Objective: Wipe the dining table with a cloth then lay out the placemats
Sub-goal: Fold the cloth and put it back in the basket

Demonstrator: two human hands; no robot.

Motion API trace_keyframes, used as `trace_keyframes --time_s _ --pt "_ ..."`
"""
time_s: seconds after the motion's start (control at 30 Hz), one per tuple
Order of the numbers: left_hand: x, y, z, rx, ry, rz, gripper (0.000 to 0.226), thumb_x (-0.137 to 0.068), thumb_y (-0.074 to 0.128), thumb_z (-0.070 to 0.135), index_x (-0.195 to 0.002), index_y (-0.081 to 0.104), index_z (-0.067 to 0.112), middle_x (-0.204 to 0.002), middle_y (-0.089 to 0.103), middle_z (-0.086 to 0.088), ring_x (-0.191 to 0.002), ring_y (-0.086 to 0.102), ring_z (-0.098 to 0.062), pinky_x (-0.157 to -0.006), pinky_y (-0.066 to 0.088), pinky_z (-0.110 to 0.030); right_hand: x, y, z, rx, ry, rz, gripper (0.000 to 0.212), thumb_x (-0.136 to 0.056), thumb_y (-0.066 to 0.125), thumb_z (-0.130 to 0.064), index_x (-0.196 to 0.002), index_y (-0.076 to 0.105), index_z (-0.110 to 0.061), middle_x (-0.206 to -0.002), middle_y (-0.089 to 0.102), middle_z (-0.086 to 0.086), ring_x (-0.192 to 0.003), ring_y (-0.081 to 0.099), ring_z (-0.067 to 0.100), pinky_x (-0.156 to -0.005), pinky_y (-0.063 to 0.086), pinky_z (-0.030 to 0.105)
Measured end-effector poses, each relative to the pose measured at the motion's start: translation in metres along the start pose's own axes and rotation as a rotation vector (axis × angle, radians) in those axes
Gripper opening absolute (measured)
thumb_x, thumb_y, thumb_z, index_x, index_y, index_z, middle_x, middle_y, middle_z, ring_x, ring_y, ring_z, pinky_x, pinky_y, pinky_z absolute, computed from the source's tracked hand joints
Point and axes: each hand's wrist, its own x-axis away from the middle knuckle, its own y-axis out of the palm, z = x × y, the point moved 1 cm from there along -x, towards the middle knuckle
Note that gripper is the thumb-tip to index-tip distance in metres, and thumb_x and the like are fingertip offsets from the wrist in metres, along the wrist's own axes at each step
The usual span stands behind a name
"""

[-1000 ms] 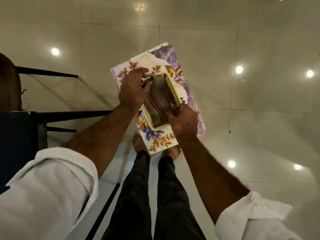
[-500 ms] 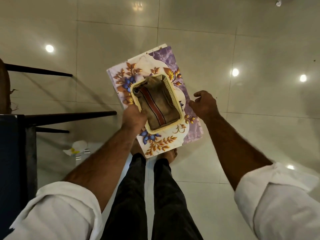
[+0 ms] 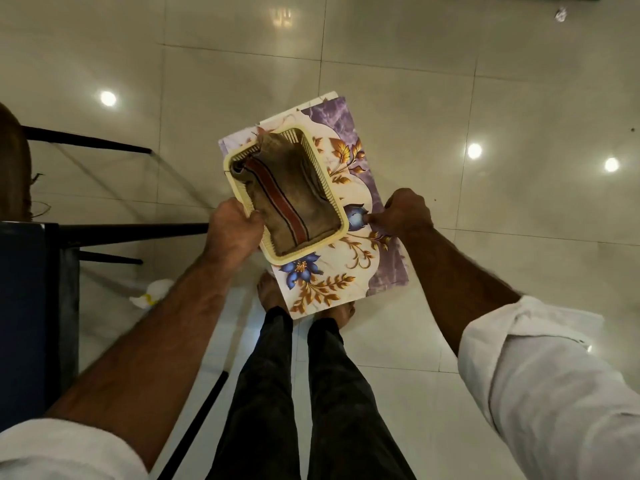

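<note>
Cloth (image 3: 294, 199) in basket (image 3: 304, 253) gripped by left hand (image 3: 235, 233); right hand (image 3: 408, 213) pinches placemats (image 3: 346, 271).

Readable text: none.
Print on the rectangular cream-and-purple placemat (image 3: 349, 271): blue flowers and gold leaves only, no letters or numbers.

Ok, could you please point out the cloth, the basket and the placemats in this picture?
cloth (image 3: 294, 202): head view, on the striped middle of the fabric.
basket (image 3: 313, 251): head view, on its near cream rim.
placemats (image 3: 346, 271): head view, on the bare floral face of the top mat.
</note>
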Motion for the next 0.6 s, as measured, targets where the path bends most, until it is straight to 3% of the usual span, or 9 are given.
trace_keyframes --time_s 0.13,0.2,0.27,0.33,0.43,0.53,0.6 --pt "0.004 -0.003 0.005 0.005 -0.025 -0.009 0.028 -0.097 0.071 0.024 -0.114 0.077 0.002 -0.103 0.08 -0.014 -0.085 0.079 -0.033 -0.073 0.068 -0.043 0.01 -0.012 -0.003 -0.041 -0.075 0.012 0.048 -0.086 0.095 -0.04 -0.111 0.074 -0.004 -0.098 0.069 0.006 -0.091 0.068 0.026 -0.077 0.054 0.036" --pt "0.005 -0.004 0.004 0.031 -0.046 -0.023 0.034 -0.092 0.07 0.032 -0.112 0.078 0.006 -0.101 0.082 -0.012 -0.083 0.08 -0.031 -0.072 0.07 -0.047 0.019 -0.026 0.0 -0.193 -0.136 0.009 0.029 -0.086 0.095 -0.028 -0.104 0.079 -0.012 -0.092 0.073 0.003 -0.088 0.072 0.023 -0.074 0.063 0.034" --pt "0.005 -0.006 0.003 0.042 -0.063 -0.034 0.03 -0.093 0.071 0.031 -0.111 0.078 0.008 -0.1 0.082 -0.012 -0.082 0.082 -0.032 -0.07 0.071 -0.054 0.029 -0.045 0.008 -0.349 -0.198 0.017 0.014 -0.087 0.093 -0.016 -0.09 0.08 -0.02 -0.082 0.075 -0.004 -0.08 0.072 0.017 -0.064 0.059 0.024" --pt "0.005 -0.006 0.003 0.034 -0.079 -0.031 0.025 -0.099 0.072 0.024 -0.115 0.076 0.007 -0.103 0.081 -0.014 -0.083 0.082 -0.032 -0.067 0.071 -0.051 0.037 -0.073 0.015 -0.408 -0.261 0.09 0.022 -0.089 0.09 -0.008 -0.085 0.077 -0.025 -0.077 0.074 -0.01 -0.073 0.071 0.011 -0.066 0.056 0.027" --pt "0.006 -0.005 0.005 0.04 -0.105 -0.034 0.024 -0.101 0.073 0.021 -0.12 0.074 0.006 -0.107 0.08 -0.015 -0.084 0.082 -0.033 -0.06 0.07 -0.048 0.042 -0.13 0.02 -0.435 -0.314 0.235 0.019 -0.09 0.086 -0.001 -0.096 0.077 -0.017 -0.069 0.075 -0.014 -0.06 0.068 -0.007 -0.064 0.056 0.026" --pt "0.004 0.0 0.002 0.039 -0.127 -0.037 0.025 -0.098 0.073 0.022 -0.119 0.075 0.007 -0.106 0.081 -0.015 -0.083 0.082 -0.034 -0.062 0.07 -0.051 0.055 -0.195 0.02 -0.389 -0.416 0.417 0.022 -0.089 0.086 -0.012 -0.109 0.079 -0.005 -0.09 0.081 0.012 -0.06 0.066 -0.008 -0.07 0.057 0.039" --pt "0.002 0.001 -0.003 0.018 -0.144 -0.035 0.035 -0.09 0.074 0.033 -0.116 0.076 0.008 -0.106 0.081 -0.015 -0.087 0.081 -0.037 -0.072 0.071 -0.056 0.058 -0.232 0.021 -0.337 -0.474 0.546 0.029 -0.09 0.083 -0.024 -0.112 0.078 -0.006 -0.099 0.081 0.016 -0.064 0.066 -0.005 -0.072 0.059 0.04"
